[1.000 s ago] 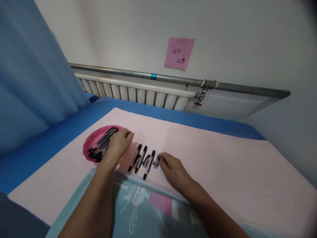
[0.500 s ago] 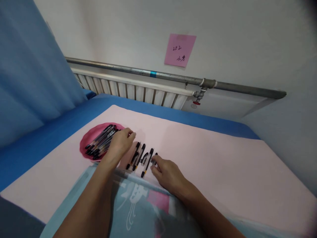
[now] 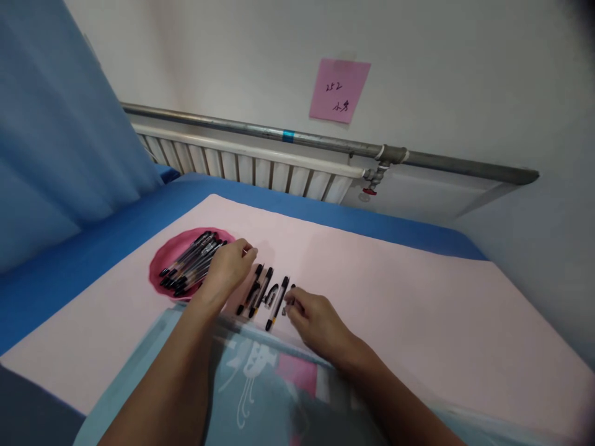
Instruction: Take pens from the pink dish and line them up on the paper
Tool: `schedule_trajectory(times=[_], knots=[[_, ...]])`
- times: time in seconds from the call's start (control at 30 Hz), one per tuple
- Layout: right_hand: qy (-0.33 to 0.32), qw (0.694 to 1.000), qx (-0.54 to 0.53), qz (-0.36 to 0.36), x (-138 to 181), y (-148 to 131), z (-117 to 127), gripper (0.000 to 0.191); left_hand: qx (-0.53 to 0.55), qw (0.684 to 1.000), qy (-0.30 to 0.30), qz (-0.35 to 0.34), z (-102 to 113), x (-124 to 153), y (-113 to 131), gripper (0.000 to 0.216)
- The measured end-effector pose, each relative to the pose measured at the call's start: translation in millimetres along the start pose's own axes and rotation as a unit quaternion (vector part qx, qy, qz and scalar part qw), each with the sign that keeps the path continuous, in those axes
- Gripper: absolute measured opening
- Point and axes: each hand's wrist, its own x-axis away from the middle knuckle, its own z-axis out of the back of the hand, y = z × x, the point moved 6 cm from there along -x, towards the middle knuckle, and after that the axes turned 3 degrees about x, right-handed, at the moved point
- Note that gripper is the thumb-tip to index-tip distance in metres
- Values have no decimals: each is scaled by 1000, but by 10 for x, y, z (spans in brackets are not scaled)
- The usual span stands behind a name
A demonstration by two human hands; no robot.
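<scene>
A dark pink round plate on the pale pink mat holds several black pens. To its right several more black pens lie side by side on the mat. My left hand rests with curled fingers at the plate's right rim, between the plate's pens and the row; what it holds is hidden. My right hand sits at the right end of the row, its fingers pinched on a small dark piece beside the last pen.
A light blue printed cloth lies under my forearms at the near edge. Blue fabric surrounds the mat. A blue curtain hangs left. A radiator, a metal pipe and a pink note are on the far wall.
My right hand drew back slightly toward the row's right end, staying pinched on the small piece. My left hand stayed at the plate's rim. The camera shifted a little.
</scene>
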Motion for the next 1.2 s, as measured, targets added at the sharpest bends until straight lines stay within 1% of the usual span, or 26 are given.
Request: schedule_trajectory(times=[0.07, 0.17, 0.37, 0.5, 0.63, 0.77, 0.87, 1.0, 1.2], knots=[[10, 1000, -5, -12, -7, 17, 56, 16, 1, 1000, -1, 0, 4, 4, 5, 29], [3, 1000, 6, -4, -11, 15, 80, 16, 4, 1000, -5, -5, 3, 10, 16, 29], [-26, 998, 36, 43, 10, -29, -13, 18, 2, 1000, -8, -10, -13, 3, 8, 29], [-29, 996, 40, 76, 31, -80, -69, 18, -2, 1000, -8, -11, -23, -8, -5, 29], [-16, 999, 12, 49, 8, -28, -28, 17, -7, 1000, -10, -12, -28, -10, -5, 29], [23, 1000, 10, 6, -38, 123, 82, 18, -11, 1000, -10, -11, -39, -16, -4, 29], [27, 999, 29, 15, -47, 168, 105, 21, -12, 1000, -12, -13, -53, -22, -5, 29], [3, 998, 41, 42, -29, 129, 75, 28, -15, 1000, -15, -13, -65, -20, -9, 29], [0, 998, 46, 48, -18, 95, 62, 28, -20, 1000, -19, -13, -74, -7, 6, 30]])
